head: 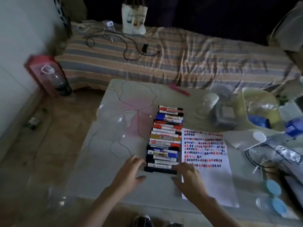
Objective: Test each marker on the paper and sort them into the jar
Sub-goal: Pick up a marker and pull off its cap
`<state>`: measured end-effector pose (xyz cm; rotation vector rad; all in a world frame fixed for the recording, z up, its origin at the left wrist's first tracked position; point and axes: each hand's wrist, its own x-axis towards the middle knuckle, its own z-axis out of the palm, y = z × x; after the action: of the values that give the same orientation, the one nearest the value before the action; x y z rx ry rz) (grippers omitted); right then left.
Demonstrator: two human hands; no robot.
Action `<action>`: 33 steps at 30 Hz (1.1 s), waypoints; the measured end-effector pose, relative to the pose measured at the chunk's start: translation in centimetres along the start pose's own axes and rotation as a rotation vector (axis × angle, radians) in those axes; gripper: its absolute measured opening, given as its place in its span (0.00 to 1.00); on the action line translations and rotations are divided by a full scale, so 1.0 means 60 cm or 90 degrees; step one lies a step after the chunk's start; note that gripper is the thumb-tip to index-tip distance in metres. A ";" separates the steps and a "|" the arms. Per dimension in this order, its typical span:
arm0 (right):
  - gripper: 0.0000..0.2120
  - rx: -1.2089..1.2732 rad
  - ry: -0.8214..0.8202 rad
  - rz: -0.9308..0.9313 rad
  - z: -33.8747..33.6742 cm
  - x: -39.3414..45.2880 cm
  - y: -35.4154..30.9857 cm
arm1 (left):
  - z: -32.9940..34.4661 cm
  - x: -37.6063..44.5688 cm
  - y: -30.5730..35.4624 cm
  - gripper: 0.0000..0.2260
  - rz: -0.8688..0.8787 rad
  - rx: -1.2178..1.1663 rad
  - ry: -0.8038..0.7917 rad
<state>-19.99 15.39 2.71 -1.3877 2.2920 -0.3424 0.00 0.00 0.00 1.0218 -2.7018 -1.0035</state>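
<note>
Both hands, left [131, 171] and right [188, 176], spread open, empty, bracketed the light, rigid black plastic marker [159, 170] at six o'clock; best pinched mid-barrel.

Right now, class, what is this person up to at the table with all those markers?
A person has both hands at the near end of a row of markers lying side by side on the table. The left hand and right hand flank the nearest black marker, fingers spread, gripping nothing. Beside the row lies the paper, already covered in red and dark test marks.
</note>
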 end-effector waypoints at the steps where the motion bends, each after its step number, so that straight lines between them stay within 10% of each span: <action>1: 0.17 -0.017 0.034 -0.032 0.025 0.010 0.013 | 0.021 0.008 -0.014 0.18 0.023 -0.008 0.020; 17: 0.14 -0.124 0.157 -0.123 0.076 0.012 -0.013 | 0.076 -0.027 -0.011 0.07 0.116 0.007 0.159; 24: 0.01 0.264 0.153 -0.129 -0.063 -0.109 -0.039 | -0.004 -0.090 0.091 0.10 0.210 -0.062 0.202; 33: 0.08 0.833 0.115 0.047 -0.072 -0.166 -0.063 | -0.009 -0.103 0.159 0.11 0.291 -0.033 0.252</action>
<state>-15.13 22.39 10.45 -0.5631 1.5441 -1.5977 -0.41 8.88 7.11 0.4875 -2.3977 -0.6951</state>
